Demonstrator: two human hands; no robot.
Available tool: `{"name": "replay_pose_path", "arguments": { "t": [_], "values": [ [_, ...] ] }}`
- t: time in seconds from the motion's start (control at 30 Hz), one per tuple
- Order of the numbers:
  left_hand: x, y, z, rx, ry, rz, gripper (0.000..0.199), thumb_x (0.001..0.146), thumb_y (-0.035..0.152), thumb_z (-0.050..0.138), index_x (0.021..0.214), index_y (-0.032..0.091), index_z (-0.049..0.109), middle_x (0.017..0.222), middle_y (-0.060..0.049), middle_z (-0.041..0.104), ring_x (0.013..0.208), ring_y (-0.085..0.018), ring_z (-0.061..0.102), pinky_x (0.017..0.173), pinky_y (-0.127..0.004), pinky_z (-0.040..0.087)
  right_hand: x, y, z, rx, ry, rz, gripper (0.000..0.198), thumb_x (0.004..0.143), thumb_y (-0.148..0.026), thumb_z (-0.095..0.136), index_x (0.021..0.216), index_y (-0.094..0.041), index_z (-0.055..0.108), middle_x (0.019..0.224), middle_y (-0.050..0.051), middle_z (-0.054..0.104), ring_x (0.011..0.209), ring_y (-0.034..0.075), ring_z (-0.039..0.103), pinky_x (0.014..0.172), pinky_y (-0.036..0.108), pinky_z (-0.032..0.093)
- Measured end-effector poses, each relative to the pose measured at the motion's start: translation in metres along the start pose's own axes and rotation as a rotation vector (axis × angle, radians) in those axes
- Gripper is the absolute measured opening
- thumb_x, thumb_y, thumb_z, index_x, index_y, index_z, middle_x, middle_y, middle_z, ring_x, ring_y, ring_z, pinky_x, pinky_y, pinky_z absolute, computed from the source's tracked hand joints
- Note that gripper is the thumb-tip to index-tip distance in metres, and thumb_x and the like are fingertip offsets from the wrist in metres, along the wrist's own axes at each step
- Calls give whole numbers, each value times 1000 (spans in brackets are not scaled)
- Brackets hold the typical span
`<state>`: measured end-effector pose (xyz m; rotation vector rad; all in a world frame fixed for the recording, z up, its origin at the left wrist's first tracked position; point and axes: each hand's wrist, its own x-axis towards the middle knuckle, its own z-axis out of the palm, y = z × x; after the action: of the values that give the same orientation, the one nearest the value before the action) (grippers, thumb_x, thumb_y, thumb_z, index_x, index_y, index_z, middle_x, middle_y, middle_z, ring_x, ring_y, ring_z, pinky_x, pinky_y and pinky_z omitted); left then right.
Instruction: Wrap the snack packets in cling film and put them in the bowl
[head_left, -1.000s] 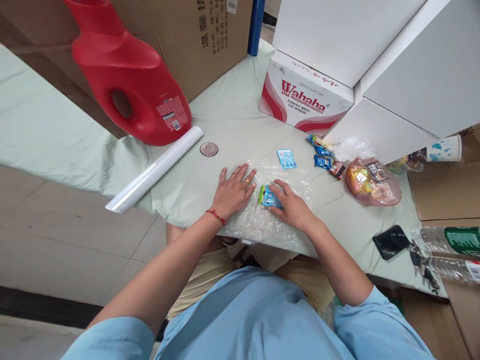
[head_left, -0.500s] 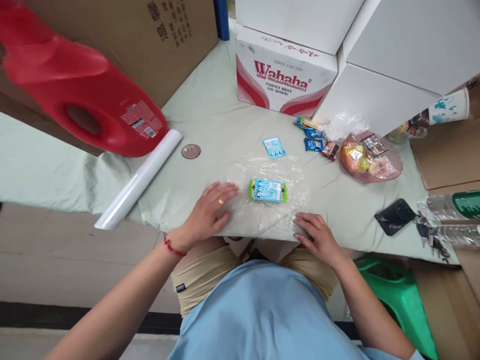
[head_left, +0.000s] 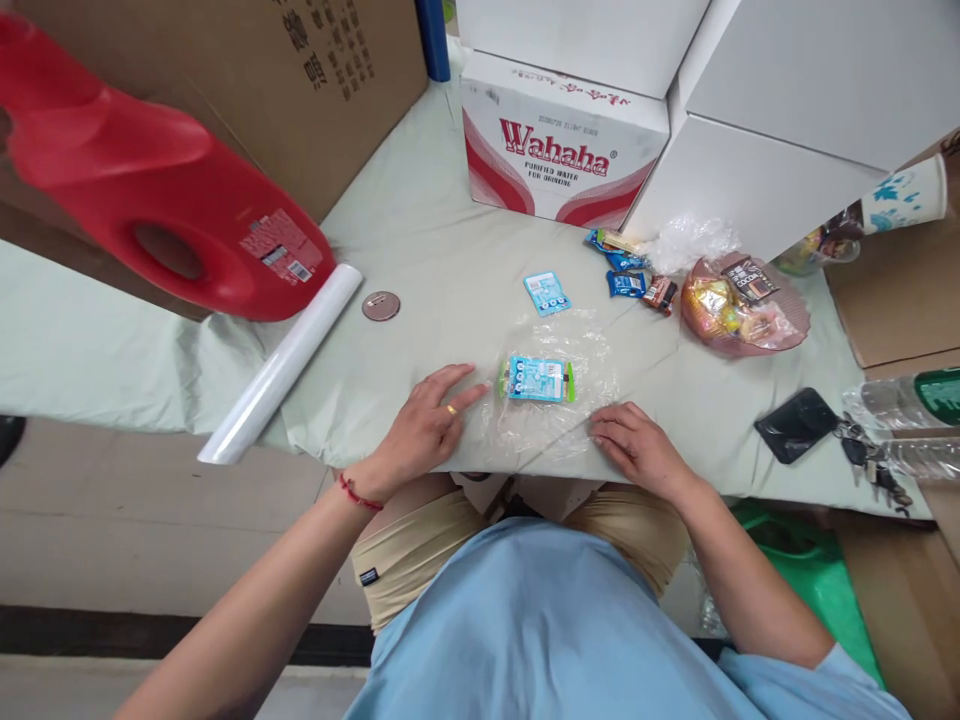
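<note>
A small snack packet with green ends and a blue card (head_left: 537, 380) on top lies on a crumpled sheet of clear plastic film (head_left: 540, 432). To its left, my left hand (head_left: 424, 422) is open, index finger reaching over the film's left edge; a ring and red bracelet show on it. My right hand (head_left: 637, 448) rests at the film's lower right corner, fingers loosely bent and touching its edge, with no firm grip visible. A second blue card (head_left: 547, 293) lies flat behind the film.
Left stand a white roll (head_left: 281, 365), a round metal badge (head_left: 381, 306) and a red jug (head_left: 180, 190). Right are wrapped snacks (head_left: 626, 284), a pink bowl (head_left: 787, 320), a black pouch (head_left: 796, 425) with keys, and bottles (head_left: 892, 400). Behind is a Wahaha carton (head_left: 562, 150).
My left index finger has stretched towards the packet over the film. My right hand's fingers have drawn closer together at the film's edge. The view has shifted slightly.
</note>
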<state>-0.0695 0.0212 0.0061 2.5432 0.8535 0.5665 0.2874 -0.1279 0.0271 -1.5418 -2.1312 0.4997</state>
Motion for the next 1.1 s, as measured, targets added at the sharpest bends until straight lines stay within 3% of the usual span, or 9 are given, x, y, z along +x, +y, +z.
{"name": "replay_pose_path", "arguments": {
  "t": [0.1,0.2,0.47,0.67,0.77,0.9,1.0,1.1],
  "values": [
    [13,-5,8,-56,-52,75,32,102,25,52,122,29,76,155,-8,59,152,-31,45,122,-57,44,-3,-1,4,10,31,-19,21,106,-23,55,114,-24,74,119,11,75,103,26,65,88,44,60],
    [19,-11,11,-120,-49,69,26,104,31,54,100,26,79,133,-8,74,146,-31,52,117,-55,49,-8,-1,6,35,66,-20,19,105,-21,57,114,-25,73,118,10,75,104,26,66,88,45,59],
    [12,-14,-4,-278,133,-114,18,103,34,56,100,24,70,113,-6,79,125,-25,67,109,-48,54,-6,-1,-11,187,162,48,14,104,-28,61,108,-28,74,119,9,76,107,25,69,95,45,58],
    [13,-16,-8,-291,197,-237,19,101,38,56,96,24,67,109,-6,78,122,-24,67,109,-46,51,29,13,-29,440,197,238,22,97,-47,72,95,-26,76,117,9,77,111,25,71,101,42,56],
    [16,-18,-8,-277,209,-297,20,100,40,55,95,24,65,108,-7,78,123,-25,65,110,-47,50,55,27,-35,613,181,413,33,87,-56,78,91,-23,75,105,8,77,100,24,72,92,39,58],
    [23,-23,-7,-270,249,-353,21,97,41,54,90,24,63,108,-7,77,123,-26,64,110,-48,49,88,50,-34,726,122,617,40,74,-56,83,87,-20,70,77,2,70,68,18,64,69,33,56],
    [28,-25,-6,-251,263,-388,19,94,40,53,86,24,61,105,-8,77,121,-27,65,109,-49,50,106,65,-28,572,93,666,34,75,-51,77,83,-19,68,65,-1,62,54,13,51,55,28,44],
    [29,-23,-7,-259,296,-420,15,92,37,54,85,24,59,105,-8,75,119,-27,65,108,-48,49,118,74,-21,363,72,663,29,78,-46,70,84,-18,70,63,-1,61,57,14,51,56,27,39]
  ]
}}
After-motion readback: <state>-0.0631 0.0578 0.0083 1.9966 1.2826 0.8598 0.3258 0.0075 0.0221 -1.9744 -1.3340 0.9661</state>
